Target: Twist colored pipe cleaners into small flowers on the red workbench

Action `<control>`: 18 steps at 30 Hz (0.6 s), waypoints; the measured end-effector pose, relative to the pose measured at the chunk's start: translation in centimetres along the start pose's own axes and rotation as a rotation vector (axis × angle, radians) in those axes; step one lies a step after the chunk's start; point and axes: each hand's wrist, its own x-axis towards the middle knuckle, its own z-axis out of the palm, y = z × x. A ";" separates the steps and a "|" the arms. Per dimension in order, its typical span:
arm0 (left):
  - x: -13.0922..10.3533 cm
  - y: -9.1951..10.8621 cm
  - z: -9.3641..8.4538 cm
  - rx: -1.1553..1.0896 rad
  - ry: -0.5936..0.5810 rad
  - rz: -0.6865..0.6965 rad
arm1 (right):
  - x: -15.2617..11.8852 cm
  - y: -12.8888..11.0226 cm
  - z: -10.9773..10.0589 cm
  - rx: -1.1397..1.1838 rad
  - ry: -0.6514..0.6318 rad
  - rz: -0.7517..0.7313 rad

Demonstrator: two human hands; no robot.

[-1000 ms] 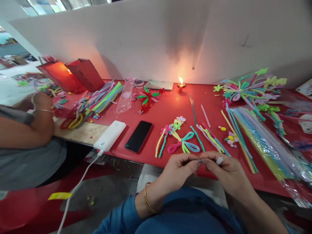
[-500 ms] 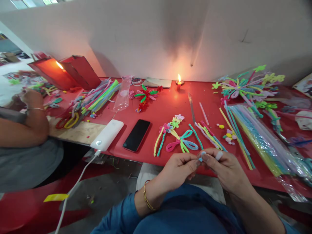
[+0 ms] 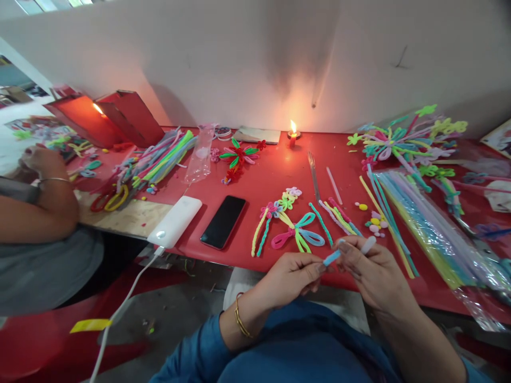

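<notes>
Over the table's front edge, my left hand (image 3: pixel 293 276) pinches one end of a short light-blue pipe cleaner (image 3: pixel 332 258) between thumb and fingers. My right hand (image 3: pixel 373 274) is closed around its other end. A whitish translucent stick (image 3: pixel 369 244), its kind unclear, also pokes out of my right fist. Just beyond my hands lies a pipe-cleaner figure with looped petals (image 3: pixel 297 234) in pink, green, yellow and blue. Twisted pipe-cleaner strips (image 3: pixel 339 217) rest near my right fingers, and a teal strip (image 3: pixel 321 223) lies to their left.
A lit candle (image 3: pixel 293 139) burns near the wall. A black phone (image 3: pixel 222 222) and white power bank (image 3: pixel 175 221) lie left. Bagged pipe cleaners (image 3: pixel 427 229), pom-poms (image 3: pixel 376 224) and a flower bunch (image 3: pixel 393 141) are right. A co-worker's arm (image 3: pixel 51 191) rests far left, beside scissors (image 3: pixel 115 199).
My hands have moved slightly apart, and more of the blue pipe cleaner shows between them. My right hand has shifted right and turned, so more of the whitish stick sticks out.
</notes>
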 end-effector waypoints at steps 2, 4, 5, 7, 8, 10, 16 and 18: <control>0.0 -0.3 -0.1 -0.036 0.012 -0.042 | 0.0 0.1 -0.1 0.039 0.044 -0.018; -0.1 -0.5 -0.2 -0.022 0.002 -0.050 | 0.1 0.3 -0.2 0.073 0.064 -0.025; -0.1 -0.6 -0.2 0.014 -0.005 -0.034 | 0.1 0.3 -0.3 0.083 0.061 -0.023; -0.3 -0.8 -0.4 0.100 -0.005 0.007 | 0.2 0.4 -0.3 0.086 0.044 -0.015; -0.4 -0.9 -0.5 0.126 -0.003 0.010 | 0.2 0.3 -0.3 0.090 0.043 -0.021; -0.5 -1.1 -0.8 0.138 0.016 -0.018 | 0.3 0.2 -0.2 0.108 0.068 -0.048; -0.8 -1.5 -0.9 0.151 0.041 -0.039 | 0.4 -0.2 -0.4 0.114 0.101 -0.076; -0.7 -1.0 -0.7 0.140 0.106 -0.003 | 0.3 -0.1 -0.3 -0.007 0.066 -0.090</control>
